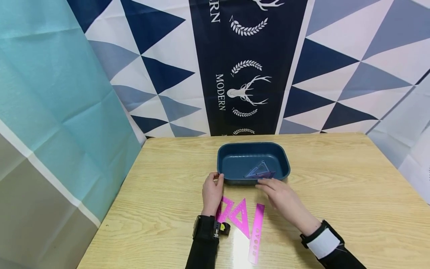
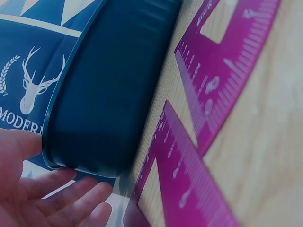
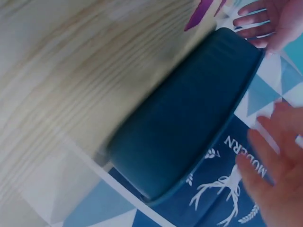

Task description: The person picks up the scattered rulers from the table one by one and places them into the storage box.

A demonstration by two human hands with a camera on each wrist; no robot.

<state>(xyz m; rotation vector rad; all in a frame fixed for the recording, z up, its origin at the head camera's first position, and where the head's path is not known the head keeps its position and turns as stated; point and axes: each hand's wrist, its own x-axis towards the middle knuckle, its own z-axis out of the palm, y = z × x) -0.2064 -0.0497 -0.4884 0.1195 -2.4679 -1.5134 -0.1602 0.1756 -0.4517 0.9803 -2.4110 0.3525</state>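
My left hand (image 1: 212, 192) touches the near left corner of a dark blue plastic bin (image 1: 231, 182); its thumb is at the rim and its fingers lie loosely along the outside. My right hand (image 1: 280, 196) is by the near rim, right of the middle, its fingers slightly bent and holding nothing. Inside the bin, at the near right, leans a clear bluish set square (image 1: 260, 170) with a purplish piece at its base. In front of the bin lie two pink set squares (image 1: 241, 216), (image 2: 184, 184) and a pink ruler (image 1: 256, 233). My left wrist partly covers the leftmost set square.
The bin stands on a light wood table (image 1: 168, 179). Behind the table's far edge hangs a patterned cloth (image 1: 248, 74) with triangles and a deer print. A turquoise and grey cloth (image 1: 67, 93) hangs along the left side.
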